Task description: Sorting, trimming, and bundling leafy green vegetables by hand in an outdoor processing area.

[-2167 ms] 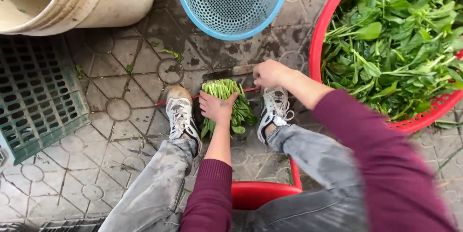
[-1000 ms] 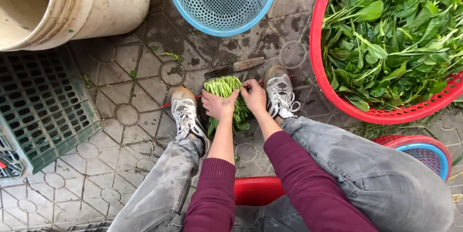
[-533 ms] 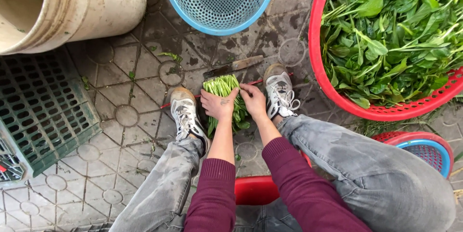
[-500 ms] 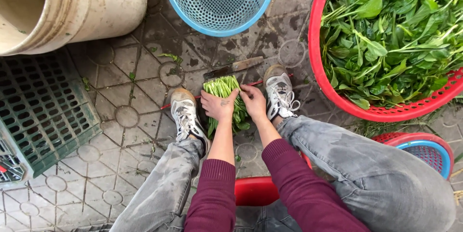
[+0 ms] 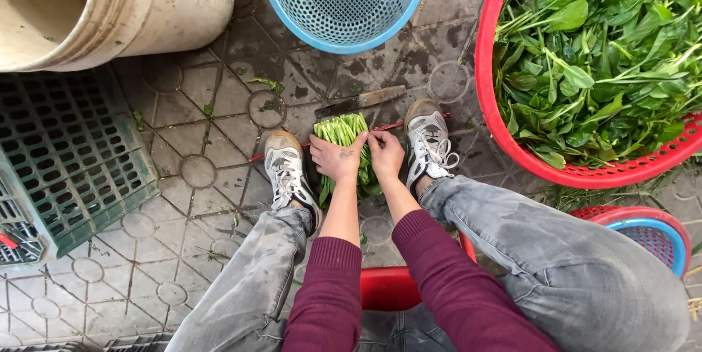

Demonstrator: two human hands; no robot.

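Left hand closed round bunch of green stems, gripping mid-length; cut ends point away from person. Right hand on bunch's right side, fingers curled vs. stems; whether fully clamped, cannot tell. Bunch sits low over paving, between two shoes: left shoe, right shoe. Knife lies flat on paving just beyond stem ends, not held. Red strip runs under bunch. Red basket w/ loose greens at right. Blue basket ahead. Beige tub top left; green crate left. Red stool beneath person.
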